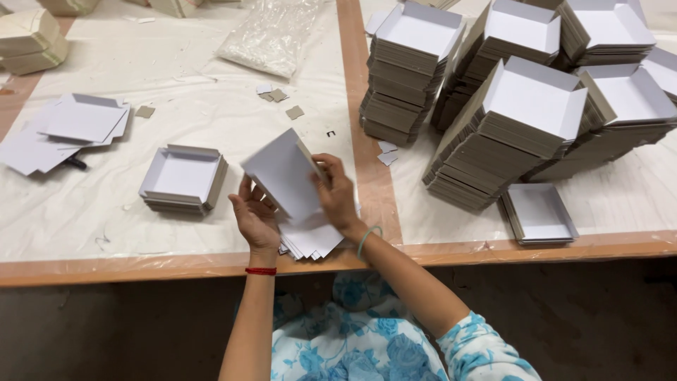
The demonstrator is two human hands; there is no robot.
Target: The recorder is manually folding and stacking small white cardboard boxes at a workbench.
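Left hand (255,215) and right hand (336,192) both grip a white card blank (282,173) — apparently mid-fold, blurred — above a flat pile of blanks (314,240).

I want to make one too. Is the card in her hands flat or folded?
Partly folded: the white card in both hands shows one edge flap bent up.

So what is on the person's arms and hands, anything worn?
The left hand is bare, with a thin red thread band round the wrist. The right hand is bare too, with a slim pale green bangle at the wrist. Both forearms are uncovered; a light blue floral sleeve starts near the right elbow. No gloves or rings that I can make out.
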